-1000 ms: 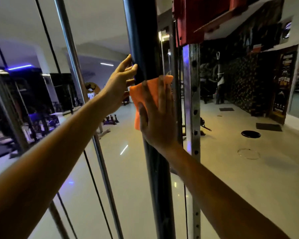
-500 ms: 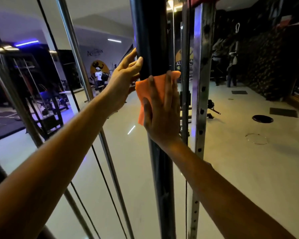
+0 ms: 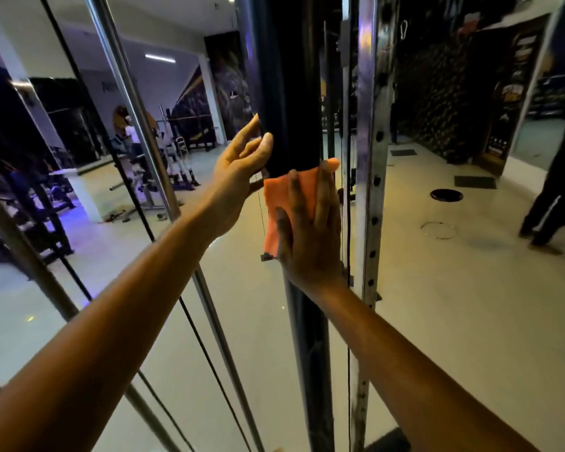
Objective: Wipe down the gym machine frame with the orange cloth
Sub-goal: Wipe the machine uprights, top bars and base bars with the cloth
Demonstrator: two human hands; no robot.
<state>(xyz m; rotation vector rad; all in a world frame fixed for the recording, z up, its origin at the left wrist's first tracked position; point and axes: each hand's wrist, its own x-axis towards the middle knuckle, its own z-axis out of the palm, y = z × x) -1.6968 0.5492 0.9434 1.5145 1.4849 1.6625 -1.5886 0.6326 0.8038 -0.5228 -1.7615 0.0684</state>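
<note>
Right hand (image 3: 310, 230) presses the orange cloth (image 3: 287, 203) flat-fingered against the black frame post (image 3: 287, 93); left hand (image 3: 242, 171), fingers loosely extended, touches the post just above-left of the cloth

I see my right hand (image 3: 310, 230) flat on the black post (image 3: 287, 93), with the drilled steel upright (image 3: 371, 190) close on its right, leaving only a narrow slot. Left of the post, my left hand (image 3: 238, 177) has open air until the chrome rod (image 3: 137, 119) and black cable (image 3: 79, 96).
</note>
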